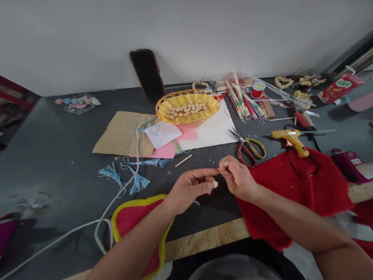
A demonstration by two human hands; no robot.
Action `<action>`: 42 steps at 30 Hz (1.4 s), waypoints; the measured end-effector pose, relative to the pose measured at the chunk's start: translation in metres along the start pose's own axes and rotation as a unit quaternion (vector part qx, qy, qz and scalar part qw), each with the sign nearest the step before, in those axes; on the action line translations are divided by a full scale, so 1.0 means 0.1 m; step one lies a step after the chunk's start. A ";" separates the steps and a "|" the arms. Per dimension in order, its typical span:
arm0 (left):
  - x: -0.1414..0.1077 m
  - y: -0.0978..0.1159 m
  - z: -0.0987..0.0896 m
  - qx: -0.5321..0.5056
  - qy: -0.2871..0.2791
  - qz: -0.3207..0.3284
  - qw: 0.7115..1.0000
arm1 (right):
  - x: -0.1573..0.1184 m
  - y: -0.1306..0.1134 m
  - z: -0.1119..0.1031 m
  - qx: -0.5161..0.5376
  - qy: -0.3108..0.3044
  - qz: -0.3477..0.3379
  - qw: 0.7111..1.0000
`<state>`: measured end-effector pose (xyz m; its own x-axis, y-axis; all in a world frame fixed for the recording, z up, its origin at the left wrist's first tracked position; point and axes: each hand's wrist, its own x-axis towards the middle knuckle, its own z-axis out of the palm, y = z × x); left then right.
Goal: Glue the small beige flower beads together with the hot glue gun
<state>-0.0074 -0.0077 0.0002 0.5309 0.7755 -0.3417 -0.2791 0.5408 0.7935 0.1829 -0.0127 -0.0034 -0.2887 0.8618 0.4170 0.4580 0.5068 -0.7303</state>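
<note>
Low over the front of the dark table, my left hand (pixel 189 190) pinches a small cream flower-shaped bead (pixel 215 184) between thumb and finger. Its index finger reaches across to the fingertips of my right hand (pixel 239 181). That right hand is closed in a pinch, and whatever it grips is too small to make out. Beyond both hands stands a yellow woven basket (pixel 188 119) with several similar flower beads (pixel 186 110) inside. Scissors (pixel 243 140) with red and yellow handles lie just past my right hand, blades open. A short wooden stick (pixel 183 160) rests beyond my left hand.
Red felt (pixel 294 186) lies under my right forearm, with a yellow glue gun (pixel 291 140) at its far edge. Blue tassels (pixel 140 182) and a white cable (pixel 119 190) are at left. A phone (pixel 148 76) leans on the wall; a red thread spool (pixel 258 91) stands back right.
</note>
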 end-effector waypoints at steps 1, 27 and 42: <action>0.00 0.01 0.00 -0.007 0.002 0.005 1.000 | -0.01 0.00 -0.01 0.004 0.000 0.009 1.000; -0.04 -0.04 0.02 0.260 0.023 0.147 0.954 | 0.00 0.00 -0.02 -0.006 0.028 0.112 0.993; 0.01 -0.03 -0.04 0.131 0.116 0.114 0.978 | -0.01 -0.04 0.00 0.075 0.016 0.046 0.996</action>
<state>-0.0089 -0.0071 -0.0047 0.2741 0.9358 -0.2217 -0.1389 0.2666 0.9537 0.1811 -0.0153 -0.0013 -0.2237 0.9056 0.3604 0.3506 0.4198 -0.8372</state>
